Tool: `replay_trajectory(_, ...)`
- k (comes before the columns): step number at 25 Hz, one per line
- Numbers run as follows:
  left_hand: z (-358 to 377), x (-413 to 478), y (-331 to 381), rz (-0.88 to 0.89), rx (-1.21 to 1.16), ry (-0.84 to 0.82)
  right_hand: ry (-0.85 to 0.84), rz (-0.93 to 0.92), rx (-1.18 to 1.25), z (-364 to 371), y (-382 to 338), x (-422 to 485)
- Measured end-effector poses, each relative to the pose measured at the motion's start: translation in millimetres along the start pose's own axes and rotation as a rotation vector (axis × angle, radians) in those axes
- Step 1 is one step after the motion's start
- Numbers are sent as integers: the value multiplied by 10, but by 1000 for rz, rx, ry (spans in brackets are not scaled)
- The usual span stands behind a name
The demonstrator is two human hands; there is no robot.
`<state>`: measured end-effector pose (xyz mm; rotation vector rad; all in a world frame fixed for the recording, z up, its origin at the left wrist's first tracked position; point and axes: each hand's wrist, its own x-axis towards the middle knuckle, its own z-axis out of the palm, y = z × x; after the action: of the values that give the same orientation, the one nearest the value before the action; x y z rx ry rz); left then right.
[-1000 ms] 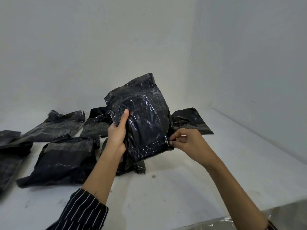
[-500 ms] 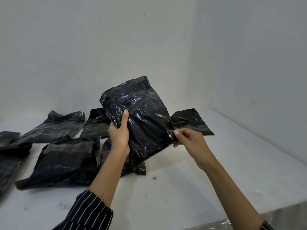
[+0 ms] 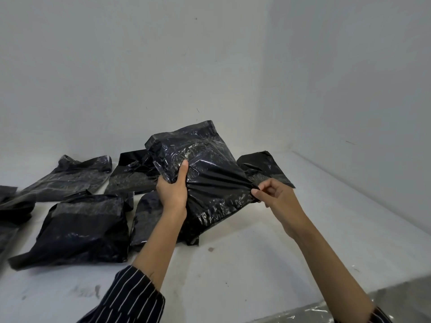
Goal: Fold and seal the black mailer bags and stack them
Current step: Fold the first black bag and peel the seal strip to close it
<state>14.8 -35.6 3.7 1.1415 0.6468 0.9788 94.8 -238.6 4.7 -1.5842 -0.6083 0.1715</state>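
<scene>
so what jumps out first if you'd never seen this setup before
The eye goes first to the stuffed black glossy plastic mailer bag held up at the centre, the left hand gripping its left side and the right hand pinching its right edge so the plastic pulls taut. Next come the other crumpled black mailer bags lying spread over the left of the white table.

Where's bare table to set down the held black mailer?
Bare white table: the near patch between the forearms, below the held black plastic mailer bag, and the strip from the right hand to the right wall. Crowded: the left and back, where flat black mailer bags lie.
</scene>
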Motion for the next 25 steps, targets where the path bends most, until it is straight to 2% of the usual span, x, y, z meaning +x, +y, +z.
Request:
replay_trajectory(5,34,-23,-40,-20,24,-66,-99,189,86,-123,36,78)
replay_trajectory(8,60,-49,-19,-61,34,-105,-219,291,82,-261,36,101)
replay_trajectory(11,89,-88,49,-108,13,-176,-263,270,98,-347,-26,145)
replay_trajectory(15,183,-229,155,-160,45,-355,-326,245,154,-351,-159,302)
replay_trajectory(19,243,-274,206,-216,154,-477,-235,208,254,-340,-223,401)
replay_trajectory(22,288,-240,213,-205,190,-433,-153,159,223,-336,-148,405)
replay_trajectory(25,361,-251,175,-127,184,-423,-135,208,229,-338,-94,364)
